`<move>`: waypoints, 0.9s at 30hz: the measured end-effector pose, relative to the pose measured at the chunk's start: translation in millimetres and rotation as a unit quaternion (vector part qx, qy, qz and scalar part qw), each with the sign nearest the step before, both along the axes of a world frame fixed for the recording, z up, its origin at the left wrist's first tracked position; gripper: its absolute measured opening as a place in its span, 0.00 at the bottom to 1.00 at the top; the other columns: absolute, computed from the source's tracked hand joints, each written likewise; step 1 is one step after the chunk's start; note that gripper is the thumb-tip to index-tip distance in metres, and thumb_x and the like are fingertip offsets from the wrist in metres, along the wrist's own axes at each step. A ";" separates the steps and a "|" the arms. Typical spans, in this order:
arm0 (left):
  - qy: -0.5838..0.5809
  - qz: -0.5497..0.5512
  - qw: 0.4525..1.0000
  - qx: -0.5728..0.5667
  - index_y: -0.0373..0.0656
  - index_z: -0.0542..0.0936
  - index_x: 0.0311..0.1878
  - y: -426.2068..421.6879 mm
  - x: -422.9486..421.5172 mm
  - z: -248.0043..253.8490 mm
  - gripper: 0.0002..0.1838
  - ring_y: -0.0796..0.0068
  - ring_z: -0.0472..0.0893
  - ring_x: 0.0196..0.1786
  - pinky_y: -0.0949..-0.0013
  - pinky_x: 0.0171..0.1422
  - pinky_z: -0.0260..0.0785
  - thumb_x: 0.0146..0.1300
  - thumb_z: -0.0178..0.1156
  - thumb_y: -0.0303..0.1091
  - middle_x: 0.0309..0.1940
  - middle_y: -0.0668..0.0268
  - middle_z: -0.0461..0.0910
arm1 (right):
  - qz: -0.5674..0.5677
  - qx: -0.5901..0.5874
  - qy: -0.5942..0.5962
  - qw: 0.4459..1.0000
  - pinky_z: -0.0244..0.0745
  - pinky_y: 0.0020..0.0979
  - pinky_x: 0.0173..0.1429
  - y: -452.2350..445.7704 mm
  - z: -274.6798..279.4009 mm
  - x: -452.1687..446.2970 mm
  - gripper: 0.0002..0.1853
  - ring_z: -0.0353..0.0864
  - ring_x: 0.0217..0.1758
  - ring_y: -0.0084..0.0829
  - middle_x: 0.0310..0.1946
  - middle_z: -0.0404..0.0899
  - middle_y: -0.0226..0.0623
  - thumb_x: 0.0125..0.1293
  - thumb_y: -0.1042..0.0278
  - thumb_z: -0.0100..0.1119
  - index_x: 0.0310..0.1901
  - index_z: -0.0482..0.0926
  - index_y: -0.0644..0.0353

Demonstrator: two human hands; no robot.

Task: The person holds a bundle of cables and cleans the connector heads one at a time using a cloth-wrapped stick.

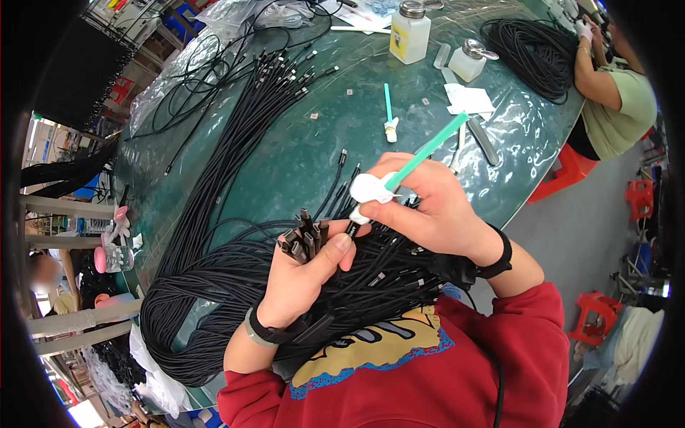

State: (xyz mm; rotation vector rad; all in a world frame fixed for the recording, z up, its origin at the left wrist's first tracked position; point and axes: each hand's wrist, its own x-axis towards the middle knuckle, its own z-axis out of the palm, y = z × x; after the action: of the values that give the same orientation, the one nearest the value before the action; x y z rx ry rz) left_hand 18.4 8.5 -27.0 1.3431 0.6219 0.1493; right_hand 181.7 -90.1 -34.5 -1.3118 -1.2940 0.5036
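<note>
My left hand (294, 282) is closed around a bunch of black cables, whose metal-tipped connectors (302, 239) stick up above the fingers. Between its thumb and index finger, one cable end (352, 227) points up to the right. My right hand (439, 208) pinches a green stick (429, 151) with white cloth (371, 187) wrapped around its lower end. The cloth covers the tip of that single cable end, so its plug is hidden. More black cables (203, 299) lie looped beneath and beside both hands.
A second green stick with a wrapped tip (390, 130) lies on the green table (335, 93). Two bottles (410, 36) stand at the back, near a grey blade-like strip (483, 141) and white paper (471, 100). Coiled cable (531, 57) lies by a person in a green shirt (628, 107).
</note>
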 end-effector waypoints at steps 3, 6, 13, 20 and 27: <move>-0.011 -0.006 1.000 -0.006 0.35 0.76 0.43 3.5 0.7 2.5 0.12 0.91 0.62 0.19 0.83 0.22 0.50 0.62 0.50 0.31 0.19 0.74 0.72 | -0.003 0.009 0.010 1.000 0.65 0.25 0.31 -5.5 -0.3 1.4 0.09 0.74 0.28 0.27 0.26 0.74 0.35 0.49 0.79 0.60 0.35 0.74 0.64; -0.011 -0.013 1.000 -0.005 0.35 0.76 0.43 1.6 0.9 1.5 0.12 0.92 0.62 0.19 0.84 0.21 0.50 0.62 0.50 0.31 0.19 0.75 0.71 | -0.009 0.016 0.008 1.000 0.65 0.25 0.31 -3.6 1.3 -0.1 0.09 0.74 0.28 0.28 0.26 0.74 0.35 0.49 0.78 0.60 0.35 0.74 0.64; -0.008 -0.014 1.000 0.009 0.35 0.77 0.43 2.4 0.6 0.4 0.12 0.92 0.61 0.18 0.84 0.21 0.49 0.61 0.51 0.32 0.18 0.75 0.71 | -0.040 0.043 -0.038 0.998 0.65 0.25 0.31 -1.1 5.7 1.8 0.10 0.73 0.27 0.28 0.25 0.74 0.36 0.49 0.78 0.60 0.35 0.74 0.64; -0.037 -0.041 0.984 -0.168 0.33 0.77 0.41 16.8 0.8 4.7 0.11 0.91 0.64 0.20 0.84 0.23 0.54 0.57 0.55 0.30 0.20 0.73 0.73 | -0.076 0.024 0.069 0.994 0.65 0.24 0.35 -6.9 1.0 2.3 0.10 0.72 0.31 0.25 0.27 0.74 0.33 0.50 0.80 0.60 0.35 0.74 0.65; -0.021 0.087 0.995 0.052 0.34 0.78 0.37 -4.1 0.9 0.7 0.10 0.89 0.68 0.25 0.84 0.31 0.61 0.49 0.63 0.24 0.23 0.73 0.74 | -0.077 0.034 0.030 0.996 0.65 0.24 0.35 -12.7 3.1 -8.1 0.10 0.71 0.30 0.26 0.27 0.74 0.33 0.49 0.79 0.61 0.35 0.74 0.65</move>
State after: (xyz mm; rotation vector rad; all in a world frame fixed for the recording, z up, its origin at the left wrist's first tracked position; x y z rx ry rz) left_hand 19.4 4.4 -26.3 1.3803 0.7031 0.3556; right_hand 173.6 -102.8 -31.5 -1.3187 -1.1415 0.3855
